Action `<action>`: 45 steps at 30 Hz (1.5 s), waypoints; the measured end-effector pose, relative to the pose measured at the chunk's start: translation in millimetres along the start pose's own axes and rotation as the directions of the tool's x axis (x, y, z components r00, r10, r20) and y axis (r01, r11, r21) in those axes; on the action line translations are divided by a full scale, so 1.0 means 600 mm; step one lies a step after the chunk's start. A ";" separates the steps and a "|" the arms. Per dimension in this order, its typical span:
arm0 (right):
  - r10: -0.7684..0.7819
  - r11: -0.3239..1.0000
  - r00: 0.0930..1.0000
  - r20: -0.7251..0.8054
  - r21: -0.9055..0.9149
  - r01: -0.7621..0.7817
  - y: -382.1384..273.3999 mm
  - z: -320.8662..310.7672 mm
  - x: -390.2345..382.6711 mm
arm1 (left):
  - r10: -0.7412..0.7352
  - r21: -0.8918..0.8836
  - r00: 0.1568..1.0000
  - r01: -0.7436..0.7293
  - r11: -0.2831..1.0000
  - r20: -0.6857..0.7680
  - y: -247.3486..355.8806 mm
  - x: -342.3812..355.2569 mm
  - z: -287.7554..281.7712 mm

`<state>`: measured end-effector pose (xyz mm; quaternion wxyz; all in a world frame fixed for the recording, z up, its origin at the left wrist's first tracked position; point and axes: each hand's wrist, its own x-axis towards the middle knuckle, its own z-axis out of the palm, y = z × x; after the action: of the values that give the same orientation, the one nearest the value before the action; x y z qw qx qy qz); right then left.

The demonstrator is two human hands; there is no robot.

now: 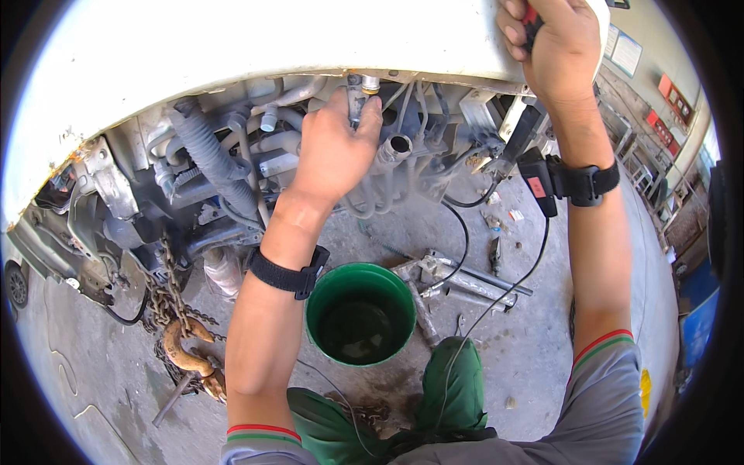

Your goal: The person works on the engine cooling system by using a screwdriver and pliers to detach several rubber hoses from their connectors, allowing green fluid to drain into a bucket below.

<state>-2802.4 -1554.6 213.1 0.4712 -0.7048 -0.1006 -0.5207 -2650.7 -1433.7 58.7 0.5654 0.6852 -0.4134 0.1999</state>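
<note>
My left hand [335, 147] reaches up under the lower edge of a white vehicle panel [263, 43]. Its thumb and fingers close around a grey metal fitting [356, 101], right beside a brass-coloured pipe end [371, 87]. Just right of that hand, an open-ended metal pipe [398, 146] points toward me. My right hand [564, 58] is raised at the upper right, in front of the panel's edge. It is closed around a red-and-black object [532, 25], mostly hidden by the fingers and cut off by the frame. Both wrists carry black straps.
A green bucket [310, 322] with liquid in it stands between my forearms. Chains and a rusty hook [184, 353] lie at the left. Metal bars [473, 283] are on the concrete floor right of the bucket. A thin black cable runs from my right wrist. Hoses crowd the vehicle's underside.
</note>
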 end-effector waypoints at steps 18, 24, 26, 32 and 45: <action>0.730 0.677 0.654 0.198 -0.332 -0.656 -0.085 -0.137 -0.236 | 0.029 -0.016 0.999 -0.030 0.999 -0.046 -0.018 -0.009 0.008; 0.688 0.712 0.702 0.182 -0.357 -0.605 -0.092 -0.118 -0.205 | 0.110 -0.012 0.987 -0.112 0.994 -0.122 -0.028 -0.006 0.014; 0.722 0.679 0.663 0.199 -0.390 -0.622 -0.088 -0.117 -0.212 | 0.163 0.032 0.973 -0.160 0.987 -0.166 -0.032 -0.003 0.016; 0.673 0.724 0.726 0.139 -0.325 -0.609 -0.044 -0.074 -0.196 | 0.043 -0.025 0.996 -0.045 0.999 -0.078 -0.021 -0.008 0.014; 0.728 0.652 0.576 0.371 -0.635 -0.415 -0.073 -0.079 -0.080 | 0.151 0.009 0.981 -0.151 0.988 -0.123 -0.030 -0.012 0.007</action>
<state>-2881.6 -1551.1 198.5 0.3693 -0.9157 0.1314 -0.0882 -2641.3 -1434.9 41.3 0.5732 0.6380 -0.4284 0.2843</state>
